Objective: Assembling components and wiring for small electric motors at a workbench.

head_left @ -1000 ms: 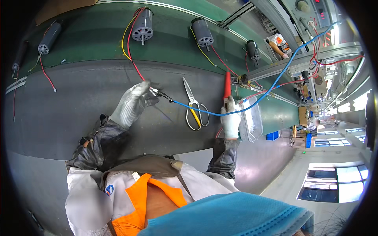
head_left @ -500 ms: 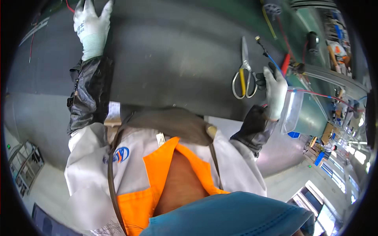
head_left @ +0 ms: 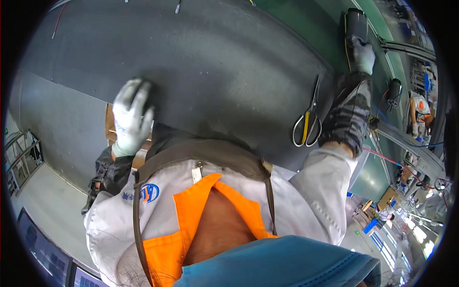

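My right hand (head_left: 362,53) closes its fingers, it seems, around the dark motor (head_left: 355,23), heavy and rigid; my left hand (head_left: 131,115) lies open on the surface (head_left: 224,71), holding nothing.

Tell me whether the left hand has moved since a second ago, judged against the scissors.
Yes. The left hand was working close beside the scissors; now it lies flat at the mat's near edge, far off to their left.
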`<state>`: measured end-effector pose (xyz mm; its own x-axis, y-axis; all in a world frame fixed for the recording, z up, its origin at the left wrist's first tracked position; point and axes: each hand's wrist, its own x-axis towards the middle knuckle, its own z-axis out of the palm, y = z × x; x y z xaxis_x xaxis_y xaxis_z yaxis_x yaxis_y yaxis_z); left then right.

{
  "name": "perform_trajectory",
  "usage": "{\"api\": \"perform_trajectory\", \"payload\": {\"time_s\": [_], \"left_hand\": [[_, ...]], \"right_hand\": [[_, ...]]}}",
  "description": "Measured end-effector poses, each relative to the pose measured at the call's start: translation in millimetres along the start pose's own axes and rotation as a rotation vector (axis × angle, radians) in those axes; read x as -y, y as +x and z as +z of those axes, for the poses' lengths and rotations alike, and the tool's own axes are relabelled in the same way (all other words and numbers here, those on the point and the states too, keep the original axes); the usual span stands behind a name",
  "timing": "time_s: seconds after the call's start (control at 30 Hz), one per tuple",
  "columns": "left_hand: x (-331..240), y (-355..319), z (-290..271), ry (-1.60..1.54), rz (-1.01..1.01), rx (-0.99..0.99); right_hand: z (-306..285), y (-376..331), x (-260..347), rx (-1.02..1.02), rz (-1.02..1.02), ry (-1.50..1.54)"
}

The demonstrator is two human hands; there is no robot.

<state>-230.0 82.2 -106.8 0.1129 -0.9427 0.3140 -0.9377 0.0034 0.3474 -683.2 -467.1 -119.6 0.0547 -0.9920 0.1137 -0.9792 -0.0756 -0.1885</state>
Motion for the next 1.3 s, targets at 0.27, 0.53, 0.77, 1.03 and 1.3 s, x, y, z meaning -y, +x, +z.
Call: {"api": "perform_trajectory", "payload": {"time_s": [0.27,0.53,0.77,1.03,1.3], "left_hand": [[-41,116,9,-0.542,-0.012,-0.243],[-69,186,66,-0.779,0.092,-0.039],[-73,230,96,-0.513,0.53,-0.152],[-62,156,63,-0.499,0.501,-0.001],[-12,143,-18,-1.073,-0.454,0.942]], "right_hand": [[10,-8,93,-0.003,-0.032,0.078],[11,-121,188,0.01,-0.047,0.189],[-39,-371,222,0.187,-0.164,0.709],[-71,-365,220,-0.322,-0.687,0.078],[-151,-319,220,0.497,-0.735,0.438]]}}
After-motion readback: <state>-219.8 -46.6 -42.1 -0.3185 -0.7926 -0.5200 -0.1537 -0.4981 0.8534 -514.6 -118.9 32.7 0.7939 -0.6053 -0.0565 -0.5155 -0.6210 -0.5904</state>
